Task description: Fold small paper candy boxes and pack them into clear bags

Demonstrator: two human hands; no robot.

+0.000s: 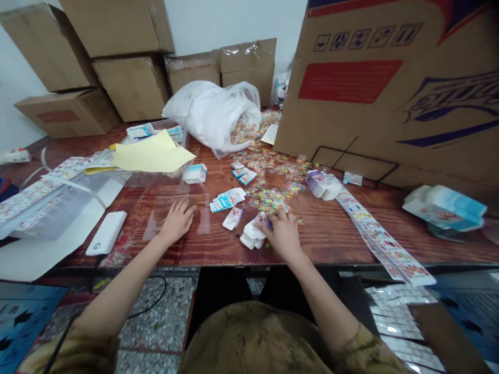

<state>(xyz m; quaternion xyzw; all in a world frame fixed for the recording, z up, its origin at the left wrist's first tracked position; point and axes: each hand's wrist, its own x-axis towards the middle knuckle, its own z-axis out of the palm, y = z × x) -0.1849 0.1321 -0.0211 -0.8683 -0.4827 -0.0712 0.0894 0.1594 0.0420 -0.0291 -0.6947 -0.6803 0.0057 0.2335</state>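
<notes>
My left hand (177,221) lies flat, fingers spread, on a clear plastic bag (177,205) on the wooden table (331,231). My right hand (281,232) is curled around a small stack of little white printed boxes (253,232) near the table's front edge. Another small box (233,218) lies just left of that stack. A fan of flat blue-and-white cards (228,200) sits between my hands, farther back. Several tiny multicoloured pieces (268,195) are scattered beyond my right hand.
A white bag (214,111) spills coloured pieces at the back. A big cardboard box (390,88) stands at right, brown cartons (117,62) at the back left. A yellow sheet (150,153), a white power bank (106,232), plastic sleeves and a printed strip (380,239) lie around.
</notes>
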